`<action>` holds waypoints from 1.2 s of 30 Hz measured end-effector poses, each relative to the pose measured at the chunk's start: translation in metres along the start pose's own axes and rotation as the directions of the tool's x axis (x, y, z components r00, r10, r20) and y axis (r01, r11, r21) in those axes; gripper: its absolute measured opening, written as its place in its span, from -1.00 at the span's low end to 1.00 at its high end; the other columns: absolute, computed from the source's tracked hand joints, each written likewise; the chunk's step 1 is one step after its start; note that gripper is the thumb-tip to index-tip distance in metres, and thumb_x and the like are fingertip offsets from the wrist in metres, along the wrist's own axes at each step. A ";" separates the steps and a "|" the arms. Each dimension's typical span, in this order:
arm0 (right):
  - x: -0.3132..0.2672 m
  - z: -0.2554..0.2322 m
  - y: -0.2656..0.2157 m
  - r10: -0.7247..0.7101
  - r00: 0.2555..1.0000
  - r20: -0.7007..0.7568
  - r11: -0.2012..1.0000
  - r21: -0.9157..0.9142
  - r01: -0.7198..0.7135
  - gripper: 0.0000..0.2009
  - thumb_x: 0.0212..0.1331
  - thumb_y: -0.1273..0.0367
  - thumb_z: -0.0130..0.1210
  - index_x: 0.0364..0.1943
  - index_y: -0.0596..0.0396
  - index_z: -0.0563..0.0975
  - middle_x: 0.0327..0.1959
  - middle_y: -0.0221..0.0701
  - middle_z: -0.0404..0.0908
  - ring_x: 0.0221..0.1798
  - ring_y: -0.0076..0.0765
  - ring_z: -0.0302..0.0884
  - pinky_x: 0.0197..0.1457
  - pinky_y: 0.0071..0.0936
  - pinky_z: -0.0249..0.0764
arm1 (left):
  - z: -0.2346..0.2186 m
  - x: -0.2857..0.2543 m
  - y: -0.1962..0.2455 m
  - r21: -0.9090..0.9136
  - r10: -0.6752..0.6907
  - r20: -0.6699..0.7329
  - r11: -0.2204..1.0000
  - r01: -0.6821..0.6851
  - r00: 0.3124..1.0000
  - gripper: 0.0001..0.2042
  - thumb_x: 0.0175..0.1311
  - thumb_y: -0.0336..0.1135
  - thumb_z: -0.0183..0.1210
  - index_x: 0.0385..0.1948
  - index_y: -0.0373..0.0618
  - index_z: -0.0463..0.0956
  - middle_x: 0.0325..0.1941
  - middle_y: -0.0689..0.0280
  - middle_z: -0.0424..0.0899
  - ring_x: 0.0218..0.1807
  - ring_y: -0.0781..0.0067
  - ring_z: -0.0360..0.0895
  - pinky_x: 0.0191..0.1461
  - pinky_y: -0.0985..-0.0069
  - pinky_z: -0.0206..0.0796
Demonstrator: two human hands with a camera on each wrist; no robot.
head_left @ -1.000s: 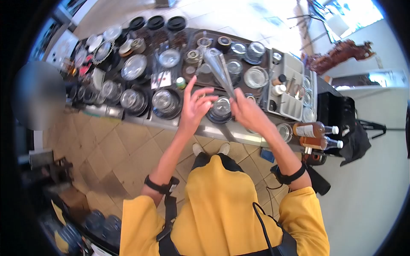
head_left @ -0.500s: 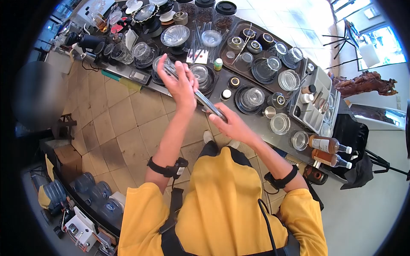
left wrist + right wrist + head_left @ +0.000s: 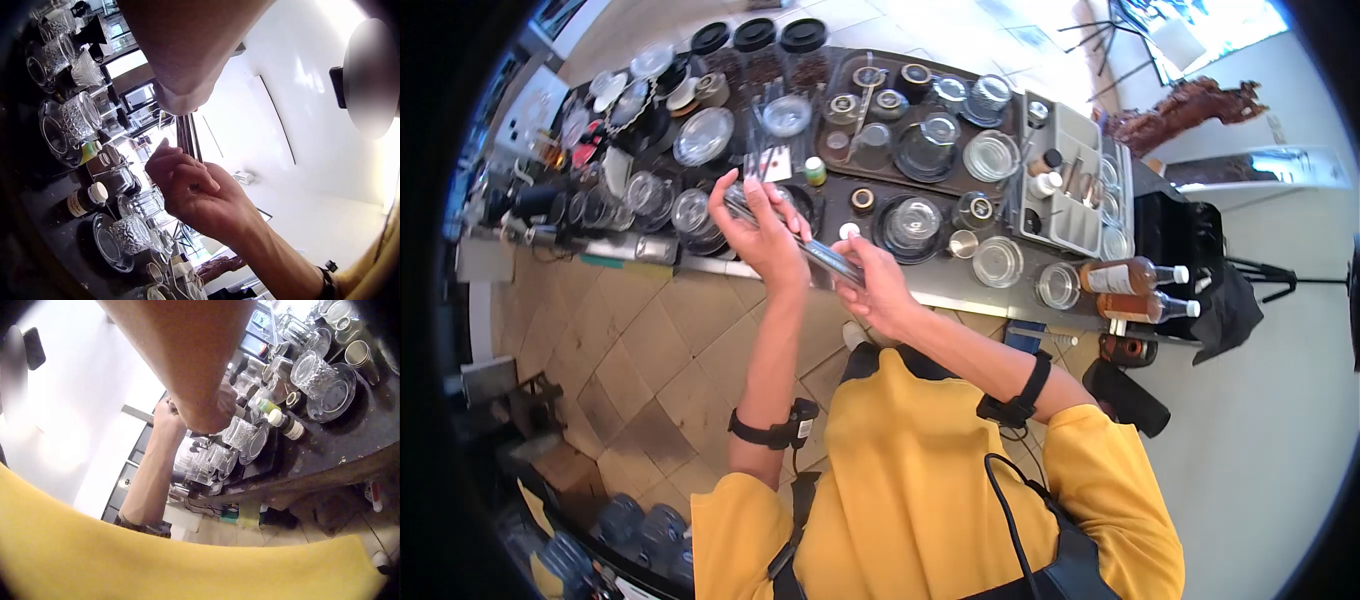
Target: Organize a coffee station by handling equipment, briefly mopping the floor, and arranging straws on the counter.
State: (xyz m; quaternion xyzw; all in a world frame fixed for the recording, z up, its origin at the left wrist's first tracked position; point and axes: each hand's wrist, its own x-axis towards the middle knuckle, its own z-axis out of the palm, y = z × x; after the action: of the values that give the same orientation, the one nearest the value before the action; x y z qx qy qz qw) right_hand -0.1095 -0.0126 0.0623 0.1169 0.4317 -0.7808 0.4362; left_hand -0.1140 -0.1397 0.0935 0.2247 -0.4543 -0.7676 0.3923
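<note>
A bundle of thin grey rods (image 3: 830, 262) slants between my two hands, above the counter's front edge. My left hand (image 3: 768, 240) holds its upper left end, with the thumb and fingers curving up around it. The lower right end sits in my right hand (image 3: 882, 290), whose fingers curl round the rods. In the left wrist view the right hand (image 3: 197, 194) grips the dark, straight rods (image 3: 186, 137) from below. The right wrist view shows the left hand (image 3: 167, 415) mostly behind the near forearm, and the bundle is hidden there.
Beyond the hands, the dark counter carries glass cups on saucers (image 3: 915, 225), a tray of jars (image 3: 955, 180), a small white-capped bottle (image 3: 87, 199) and a grey cutlery organiser (image 3: 1085, 150). Two amber bottles (image 3: 1125, 275) lie at the right end. Lidded bean jars (image 3: 755, 60) line the back.
The bundle, earlier raised over the tray in the right hand while the left was spread apart, has come down left and lower. The left hand now holds its other end.
</note>
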 end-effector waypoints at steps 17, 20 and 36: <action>-0.024 -0.048 -0.037 -0.169 0.978 -0.118 0.983 -0.093 0.159 -0.71 0.46 0.11 0.02 -0.29 0.02 0.47 -0.65 -0.61 0.28 -0.70 -0.73 0.04 -0.65 -0.66 -0.05 | 0.066 -0.020 -0.040 -0.018 -0.181 0.226 0.982 0.190 0.957 -0.72 0.56 -0.21 -0.07 0.18 0.03 0.17 -0.47 0.33 0.34 -0.69 0.61 0.23 -0.75 0.58 0.13; -0.032 -0.065 -0.040 -0.204 0.972 -0.118 0.973 -0.131 0.189 -0.73 0.44 0.14 0.07 -0.29 0.02 0.49 -0.65 -0.62 0.28 -0.68 -0.73 0.05 -0.64 -0.65 -0.05 | 0.072 -0.019 -0.045 -0.030 -0.203 0.263 0.976 0.218 0.943 -0.78 0.56 -0.21 -0.07 0.09 -0.02 0.24 -0.49 0.34 0.32 -0.68 0.59 0.26 -0.73 0.57 0.17; -0.205 -0.166 -0.135 -0.602 0.720 -0.346 0.750 -0.554 0.361 -0.79 0.29 0.37 0.25 -0.13 0.24 0.65 -0.36 -0.40 0.64 -0.50 -0.63 0.53 -0.54 -0.68 0.40 | 0.118 -0.109 -0.085 0.555 -0.495 0.621 0.825 0.105 0.608 -0.64 0.54 -0.11 0.01 -0.45 -0.15 0.52 -0.64 0.53 0.37 -0.62 0.80 0.22 -0.56 0.70 0.00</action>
State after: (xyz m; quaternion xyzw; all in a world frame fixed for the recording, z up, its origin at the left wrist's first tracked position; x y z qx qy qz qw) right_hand -0.1256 0.2688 0.1544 0.0928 0.7129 -0.6883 0.0968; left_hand -0.1666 0.0332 0.0754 0.0545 -0.6970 -0.7142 -0.0332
